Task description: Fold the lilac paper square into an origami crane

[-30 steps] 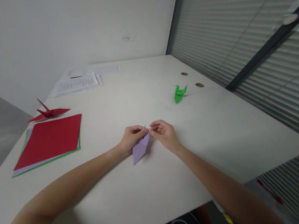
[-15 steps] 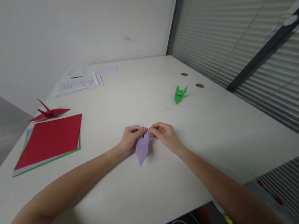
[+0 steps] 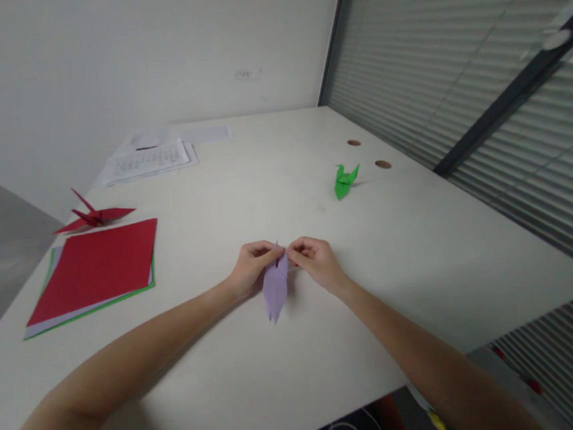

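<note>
A folded piece of purple origami paper (image 3: 275, 288) is held up over the near middle of the table, its split points hanging down. My left hand (image 3: 251, 266) pinches its upper end between thumb and fingers. On the other side, my right hand (image 3: 316, 260) has thumb and forefinger pressed together at the paper's upper right tip. The exact grip of those fingertips is too small to make out fully. Farther back on the right stands a green origami crane (image 3: 346, 182). At the left sits a red origami crane (image 3: 97, 218) with its wings spread.
A stack of coloured paper sheets, red on top (image 3: 95, 268), lies at the left. Written papers (image 3: 146, 162) rest at the back left. The white table (image 3: 261, 384) meets a wall behind and window blinds (image 3: 453, 60) on the right. Two round holes pierce the tabletop's right side.
The purple paper has shifted slightly right and turned, and its lower end now shows two separate points. My right fingertips have come against its upper tip.
</note>
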Motion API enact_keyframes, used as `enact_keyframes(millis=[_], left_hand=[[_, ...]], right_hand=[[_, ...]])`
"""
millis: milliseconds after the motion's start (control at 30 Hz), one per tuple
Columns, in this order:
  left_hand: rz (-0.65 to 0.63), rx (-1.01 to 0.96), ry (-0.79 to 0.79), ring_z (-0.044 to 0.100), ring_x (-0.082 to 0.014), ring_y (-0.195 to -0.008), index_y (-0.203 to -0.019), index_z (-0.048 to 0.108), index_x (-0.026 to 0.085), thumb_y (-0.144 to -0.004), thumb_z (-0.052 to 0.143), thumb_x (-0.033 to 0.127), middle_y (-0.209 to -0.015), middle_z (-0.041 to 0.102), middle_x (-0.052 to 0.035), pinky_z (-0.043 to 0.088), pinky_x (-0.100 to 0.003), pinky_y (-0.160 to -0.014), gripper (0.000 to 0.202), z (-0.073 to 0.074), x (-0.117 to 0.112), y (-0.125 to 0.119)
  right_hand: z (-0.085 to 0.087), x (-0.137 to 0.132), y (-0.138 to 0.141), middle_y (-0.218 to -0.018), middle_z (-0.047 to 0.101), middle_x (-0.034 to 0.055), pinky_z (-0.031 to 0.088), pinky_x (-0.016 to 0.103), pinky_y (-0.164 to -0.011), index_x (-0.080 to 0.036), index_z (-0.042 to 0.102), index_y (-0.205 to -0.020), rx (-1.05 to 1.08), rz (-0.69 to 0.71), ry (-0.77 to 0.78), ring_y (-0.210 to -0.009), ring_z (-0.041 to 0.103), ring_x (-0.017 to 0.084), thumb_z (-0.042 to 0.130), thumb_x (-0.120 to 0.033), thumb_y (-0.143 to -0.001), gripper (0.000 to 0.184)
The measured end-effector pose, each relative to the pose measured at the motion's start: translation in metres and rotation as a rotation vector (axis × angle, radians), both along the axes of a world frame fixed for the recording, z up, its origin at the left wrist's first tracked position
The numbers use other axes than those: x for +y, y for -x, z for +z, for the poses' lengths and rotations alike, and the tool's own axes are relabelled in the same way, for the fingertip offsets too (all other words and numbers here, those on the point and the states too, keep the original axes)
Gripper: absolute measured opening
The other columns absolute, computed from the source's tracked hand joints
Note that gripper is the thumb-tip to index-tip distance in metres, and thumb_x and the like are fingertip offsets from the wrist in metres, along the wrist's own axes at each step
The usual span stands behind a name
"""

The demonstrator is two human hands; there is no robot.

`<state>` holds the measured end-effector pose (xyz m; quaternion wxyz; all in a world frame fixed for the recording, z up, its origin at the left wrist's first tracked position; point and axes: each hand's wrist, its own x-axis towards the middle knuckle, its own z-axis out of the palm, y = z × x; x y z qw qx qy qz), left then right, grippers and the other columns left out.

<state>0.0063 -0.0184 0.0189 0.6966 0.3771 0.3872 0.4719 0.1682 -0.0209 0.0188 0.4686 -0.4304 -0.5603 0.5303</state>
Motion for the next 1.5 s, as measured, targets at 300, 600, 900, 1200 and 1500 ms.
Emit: enact_keyframes(millis=[300, 600, 900, 1200, 1500], left_hand=[[0.000, -0.012, 0.010, 0.054, -0.0088, -0.051, -0.064, 0.070, 0.011, -0.056, 0.089, 0.036, -0.058, 0.065, -0.0024, 0.040, -0.022, -0.051, 0.032, 0.000, 0.000, 0.000], [-0.067, 0.083, -0.041, 0.054, -0.0084, -0.053, -0.071, 0.072, 0.011, -0.060, 0.087, 0.039, -0.063, 0.066, -0.0027, 0.037, -0.021, -0.050, 0.033, -0.008, 0.001, 0.004], [-0.038, 0.093, -0.039, 0.054, -0.0091, -0.052, -0.068, 0.070, 0.011, -0.058, 0.087, 0.040, -0.062, 0.065, -0.0023, 0.038, -0.021, -0.050, 0.035, -0.008, 0.000, 0.003], [-0.085, 0.135, -0.062, 0.049, -0.0074, -0.050, -0.065, 0.068, 0.010, -0.058, 0.087, 0.040, -0.057, 0.060, -0.0001, 0.033, -0.021, -0.048, 0.036, -0.004, -0.004, 0.001], [0.201, 0.155, -0.275, 0.055, -0.0100, -0.069, -0.091, 0.071, 0.016, -0.069, 0.080, 0.040, -0.078, 0.065, -0.0014, 0.041, -0.022, -0.063, 0.033, -0.002, 0.004, 0.004]], right_hand=[[0.002, -0.001, 0.001, -0.060, 0.059, -0.0022, 0.045, 0.026, -0.056, -0.017, 0.064, -0.070, 0.032, 0.013, 0.049, -0.056, 0.053, 0.010, 0.074, -0.043, -0.068, 0.028], [0.008, 0.001, -0.003, -0.057, 0.057, -0.0017, 0.042, 0.026, -0.055, -0.018, 0.063, -0.068, 0.022, -0.048, 0.014, -0.055, 0.050, 0.011, 0.075, -0.048, -0.067, 0.032], [0.004, 0.003, -0.003, -0.057, 0.058, -0.0016, 0.040, 0.026, -0.052, -0.018, 0.063, -0.069, -0.008, -0.058, 0.012, -0.054, 0.050, 0.011, 0.073, -0.050, -0.068, 0.034], [0.003, 0.003, -0.002, -0.059, 0.059, -0.0021, 0.040, 0.025, -0.053, -0.018, 0.064, -0.069, 0.000, -0.042, 0.013, -0.054, 0.050, 0.010, 0.076, -0.047, -0.066, 0.032], [0.013, 0.007, -0.011, -0.058, 0.055, -0.0020, 0.038, 0.027, -0.053, -0.019, 0.062, -0.069, 0.003, -0.218, -0.092, -0.055, 0.047, 0.011, 0.072, -0.044, -0.068, 0.026]])
